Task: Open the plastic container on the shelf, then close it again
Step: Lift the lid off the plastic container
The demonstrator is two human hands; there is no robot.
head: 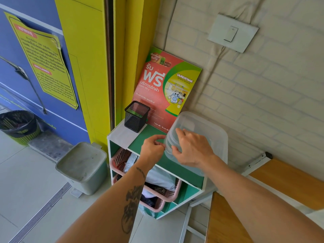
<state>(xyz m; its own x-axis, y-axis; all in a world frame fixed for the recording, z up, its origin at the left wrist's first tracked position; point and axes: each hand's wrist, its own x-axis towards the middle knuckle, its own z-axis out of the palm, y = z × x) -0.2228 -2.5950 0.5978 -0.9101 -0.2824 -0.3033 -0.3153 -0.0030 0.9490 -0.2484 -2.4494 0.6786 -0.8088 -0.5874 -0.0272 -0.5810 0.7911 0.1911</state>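
plastic container (201, 130) sits on the shelf (150, 135) top, right of the mesh pen holder (136, 116). right hand (191, 149) lies spread on its near-left corner; left hand (152, 149) pinches that corner's edge.

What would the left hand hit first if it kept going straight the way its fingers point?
Most likely the clear plastic container. The left hand points right, its fingertips already at the container's near-left corner on the green shelf top, next to the right hand. Actual contact is unclear.
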